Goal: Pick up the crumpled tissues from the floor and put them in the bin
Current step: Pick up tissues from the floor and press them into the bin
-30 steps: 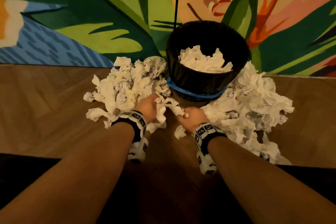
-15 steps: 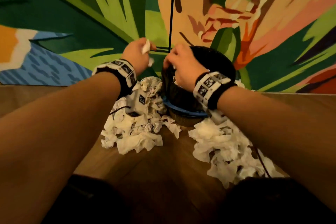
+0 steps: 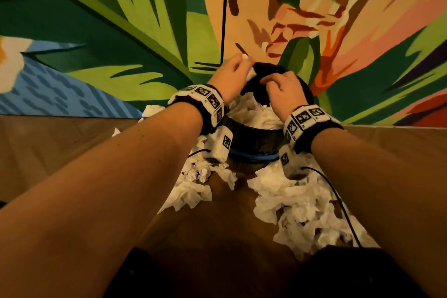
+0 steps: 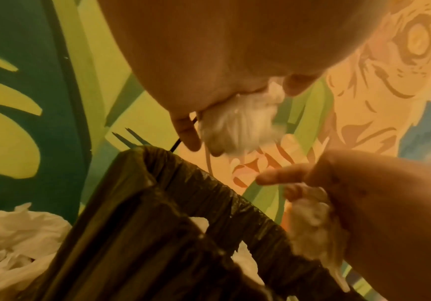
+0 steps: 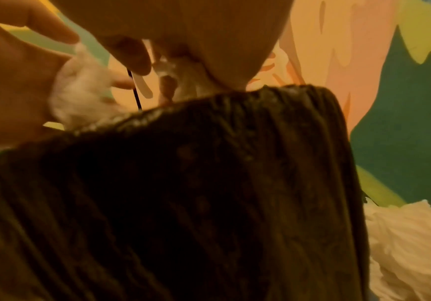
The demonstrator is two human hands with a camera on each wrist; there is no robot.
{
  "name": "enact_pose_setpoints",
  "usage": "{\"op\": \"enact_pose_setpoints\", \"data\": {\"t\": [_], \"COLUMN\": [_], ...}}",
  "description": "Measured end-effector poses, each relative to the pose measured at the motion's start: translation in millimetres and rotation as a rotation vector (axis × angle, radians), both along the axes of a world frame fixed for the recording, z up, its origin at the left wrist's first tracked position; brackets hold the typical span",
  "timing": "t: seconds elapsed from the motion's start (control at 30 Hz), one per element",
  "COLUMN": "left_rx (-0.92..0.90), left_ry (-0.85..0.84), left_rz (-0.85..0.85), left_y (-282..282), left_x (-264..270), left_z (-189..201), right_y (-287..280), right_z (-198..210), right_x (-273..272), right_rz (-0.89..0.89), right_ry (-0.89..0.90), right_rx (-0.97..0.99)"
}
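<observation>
Two hands hover over the bin (image 3: 251, 133), each with a bit of tissue. The left hand (image 3: 228, 77) pinches a small white wad (image 4: 237, 124) between thumb and curled fingers, just above the far left edge of the rim. The right hand (image 3: 281, 91) has its fingers curled down over the opening; the left wrist view shows a second wad (image 4: 312, 224) tucked under its palm, with one finger pointing out straight. Neither wad has dropped yet, so by my reading this is the moment of release.

Inside the bin, lined with a black bag (image 5: 209, 183), white tissues (image 3: 261, 113) already lie heaped fairly high. Much is left, though: a pile of crumpled tissues (image 3: 191, 191) sits on the floor to the left of the bin's foot, and a larger pile (image 3: 300, 208) spreads to the right and toward the person. I would judge the job well under way but far from finished, with many more trips needed.

Underneath is a brown wooden floor (image 3: 60, 152). Close behind the bin stands a wall (image 3: 121, 31) painted with big green leaves and orange-pink flowers, and a thin black cord (image 3: 223, 7) hangs down it.
</observation>
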State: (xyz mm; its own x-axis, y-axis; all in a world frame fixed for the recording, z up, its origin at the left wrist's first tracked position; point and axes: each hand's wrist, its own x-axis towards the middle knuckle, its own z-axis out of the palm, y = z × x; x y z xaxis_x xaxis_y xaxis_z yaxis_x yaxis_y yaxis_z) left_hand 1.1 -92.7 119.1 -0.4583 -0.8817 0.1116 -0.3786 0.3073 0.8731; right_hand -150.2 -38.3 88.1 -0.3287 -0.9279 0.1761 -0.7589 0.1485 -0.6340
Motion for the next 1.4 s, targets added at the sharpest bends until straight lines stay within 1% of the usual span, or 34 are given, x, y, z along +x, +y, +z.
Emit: {"op": "enact_pose_setpoints", "data": {"t": [0.07, 0.1, 0.17, 0.23, 0.3, 0.33, 0.4, 0.43, 0.5, 0.53, 0.6, 0.63, 0.7, 0.77, 0.83, 0.9, 0.97, 1.03, 1.13, 1.2, 1.27, 1.33, 1.4], "left_rx": [0.055, 0.074, 0.072, 0.011, -0.083, -0.122, -0.147, -0.143, -0.134, -0.128, -0.104, -0.077, 0.009, 0.104, 0.17, 0.223, 0.249, 0.244, 0.254, 0.263, 0.265, 0.257, 0.24], "left_ry": [-0.041, -0.024, 0.026, 0.056, 0.05, 0.047, 0.026, -0.016, -0.174, -0.266, -0.458, -0.552, -0.707, -0.81, -0.88, -0.924, -0.968, -1.026, -1.097, -1.118, -1.13, -1.11, -1.007], "left_rz": [-0.076, -0.104, -0.096, -0.032, 0.077, 0.137, 0.248, 0.29, 0.338, 0.33, 0.234, 0.172, 0.075, 0.028, -0.007, -0.039, -0.072, -0.099, -0.118, -0.109, -0.089, -0.038, 0.063], "left_y": [-1.1, -3.6, -9.4, -18.1, -28.4, -32.4, -37.9, -38.2, -33.6, -27.8, -13.4, -6.1, 7.0, 15.6, 23.0, 32.6, 43.6, 53.7, 64.0, 67.1, 67.3, 65.3, 62.6], "left_x": [-3.5, -2.2, 6.9, 23.0, 45.2, 57.6, 83.0, 95.4, 120.7, 134.1, 156.5, 167.2, 183.0, 190.5, 190.4, 184.5, 175.9, 166.0, 153.8, 151.5, 154.2, 158.5, 164.6], "left_z": [-1.9, -3.2, -2.6, -2.1, -5.9, -10.2, -26.0, -37.1, -65.8, -81.7, -109.9, -123.0, -143.9, -158.6, -171.7, -185.9, -200.8, -214.1, -229.1, -235.2, -237.9, -238.1, -238.0], "right_y": [-1.4, -1.7, -2.1, -3.3, -5.0, -5.2, -5.7, -5.1, -2.1, 1.0, 9.3, 14.0, 25.2, 35.1, 44.8, 54.8, 62.4, 65.2, 65.8, 66.1, 66.4, 68.0, 70.9], "right_z": [0.5, 1.5, 6.1, 14.8, 26.9, 31.9, 35.5, 32.9, 17.0, 3.9, -28.2, -47.2, -88.3, -126.4, -160.6, -189.5, -209.8, -222.6, -231.0, -232.8, -229.4, -226.2, -225.9], "right_x": [2.9, 4.5, 7.8, 13.1, 25.0, 34.4, 61.5, 77.7, 110.3, 124.3, 140.1, 144.0, 143.4, 135.1, 124.1, 110.1, 97.3, 88.8, 85.7, 87.2, 88.6, 87.1, 84.8], "right_rz": [-0.005, -0.013, -0.021, -0.01, 0.015, 0.043, 0.153, 0.229, 0.383, 0.444, 0.513, 0.525, 0.533, 0.552, 0.562, 0.512, 0.455, 0.44, 0.443, 0.429, 0.367, 0.326, 0.307], "right_ry": [-0.014, -0.021, -0.033, -0.021, -0.015, -0.031, -0.071, -0.077, -0.044, -0.022, 0.003, 0.012, 0.056, 0.14, 0.258, 0.315, 0.276, 0.231, 0.242, 0.269, 0.304, 0.322, 0.267], "right_rx": [0.077, 0.092, 0.065, -0.014, -0.133, -0.204, -0.308, -0.331, -0.316, -0.282, -0.172, -0.091, 0.132, 0.411, 0.667, 0.812, 0.909, 0.968, 1.001, 0.954, 0.864, 0.818, 0.804]}}
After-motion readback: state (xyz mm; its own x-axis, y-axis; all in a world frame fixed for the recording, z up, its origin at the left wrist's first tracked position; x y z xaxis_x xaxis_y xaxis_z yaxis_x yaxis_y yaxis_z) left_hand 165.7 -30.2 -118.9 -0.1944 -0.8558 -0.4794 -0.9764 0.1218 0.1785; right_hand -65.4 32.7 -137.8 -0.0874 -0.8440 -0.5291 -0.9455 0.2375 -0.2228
